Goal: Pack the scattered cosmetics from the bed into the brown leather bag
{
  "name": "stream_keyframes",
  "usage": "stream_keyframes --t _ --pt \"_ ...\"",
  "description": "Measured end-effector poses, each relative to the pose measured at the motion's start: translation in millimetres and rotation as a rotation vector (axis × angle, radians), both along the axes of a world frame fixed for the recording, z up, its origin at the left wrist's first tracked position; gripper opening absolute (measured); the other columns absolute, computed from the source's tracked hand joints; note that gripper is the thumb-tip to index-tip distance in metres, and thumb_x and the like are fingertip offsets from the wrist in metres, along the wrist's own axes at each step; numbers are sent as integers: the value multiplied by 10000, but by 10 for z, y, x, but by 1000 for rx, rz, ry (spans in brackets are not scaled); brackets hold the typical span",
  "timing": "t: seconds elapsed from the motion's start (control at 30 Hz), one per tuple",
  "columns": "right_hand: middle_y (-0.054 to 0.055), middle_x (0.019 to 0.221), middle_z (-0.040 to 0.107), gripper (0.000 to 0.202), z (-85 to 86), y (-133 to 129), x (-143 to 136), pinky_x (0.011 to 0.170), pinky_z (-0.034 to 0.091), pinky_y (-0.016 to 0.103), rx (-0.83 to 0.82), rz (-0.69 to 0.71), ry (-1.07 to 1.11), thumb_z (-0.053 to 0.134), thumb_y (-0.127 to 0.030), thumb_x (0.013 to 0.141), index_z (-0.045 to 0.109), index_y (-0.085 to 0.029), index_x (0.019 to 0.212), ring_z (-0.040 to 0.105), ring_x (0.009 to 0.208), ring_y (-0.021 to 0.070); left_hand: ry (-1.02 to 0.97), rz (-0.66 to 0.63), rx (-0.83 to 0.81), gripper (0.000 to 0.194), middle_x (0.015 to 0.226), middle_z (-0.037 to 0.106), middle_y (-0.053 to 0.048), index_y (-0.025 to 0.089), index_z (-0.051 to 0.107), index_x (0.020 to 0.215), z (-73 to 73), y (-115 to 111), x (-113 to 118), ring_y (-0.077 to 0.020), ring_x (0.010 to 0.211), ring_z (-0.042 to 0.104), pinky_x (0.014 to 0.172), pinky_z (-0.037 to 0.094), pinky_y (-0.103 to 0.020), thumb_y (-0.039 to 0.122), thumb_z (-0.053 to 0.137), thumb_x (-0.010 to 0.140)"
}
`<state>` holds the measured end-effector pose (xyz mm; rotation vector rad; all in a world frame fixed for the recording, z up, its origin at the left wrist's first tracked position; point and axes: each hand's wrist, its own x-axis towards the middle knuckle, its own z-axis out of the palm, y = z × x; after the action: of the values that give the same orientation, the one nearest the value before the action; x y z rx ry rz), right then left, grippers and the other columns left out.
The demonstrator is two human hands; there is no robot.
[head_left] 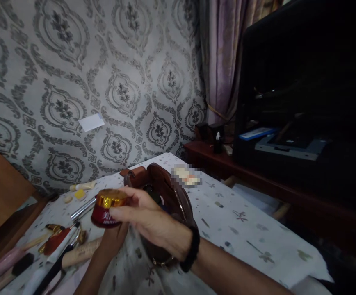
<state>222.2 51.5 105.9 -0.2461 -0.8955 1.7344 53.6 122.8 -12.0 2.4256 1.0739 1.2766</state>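
A dark red cream jar (102,215) with a shiny gold lid is pinched between the thumb and fingers of my right hand (142,209), in front of the bag and above the table. The jar is slightly tilted. My left hand (118,235) is behind and below the right one, close to the near side of the bag; its fingers are hidden. A brown leather handbag (188,205) stands with its zip top gaping, and dark items show inside it. A black band circles my right wrist.
On the patterned tablecloth (242,229), several cosmetics lie at left: a silver tube (83,209), a beige tube (81,252), a yellow item (80,194), brushes. A blurred item (186,176) lies beyond the bag. Wallpapered wall behind; dark television (304,90) at right.
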Motion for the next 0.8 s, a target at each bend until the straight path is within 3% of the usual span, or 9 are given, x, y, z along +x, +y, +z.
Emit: stream_keyframes --t 0.13,0.23,0.37,0.5,0.8 --pt "3 1010 722 549 111 156 152 864 507 248 -12 -121 -10 892 -212 565 688 -192 1074 678 880 123 7 -62 88 362 1296 634 -114 215 606 1273 258 -98 182 -263 1291 534 1103 432 -520 266 385 991" --pt "19 960 722 573 154 344 237 803 534 255 -34 -166 -54 864 -222 618 624 -176 1136 696 841 133 13 -108 117 364 1372 573 -90 250 603 1269 381 -142 250 -242 1374 444 1157 359 -493 220 366 994" --pt "9 898 695 339 161 599 288 791 536 240 -46 -345 -197 792 -212 697 589 -169 964 683 801 112 33 -94 96 393 1429 533 -88 252 581 1269 358 -170 239 -232 1450 340 1180 309 -505 166 311 997" --pt "-15 852 661 254 98 793 304 755 543 241 -85 -549 -554 691 -213 771 486 -196 919 672 770 106 14 -84 79 396 1459 509 -83 257 561 1285 305 -177 231 -233 1461 322 1182 302 -516 155 318 989" --pt "-34 720 614 332 -176 1048 361 572 404 219 -110 -726 -1142 809 -173 620 580 -181 860 600 717 144 -2 -92 102 394 1464 503 -94 259 549 1300 289 -172 227 -248 1465 321 1187 286 -556 155 331 988"
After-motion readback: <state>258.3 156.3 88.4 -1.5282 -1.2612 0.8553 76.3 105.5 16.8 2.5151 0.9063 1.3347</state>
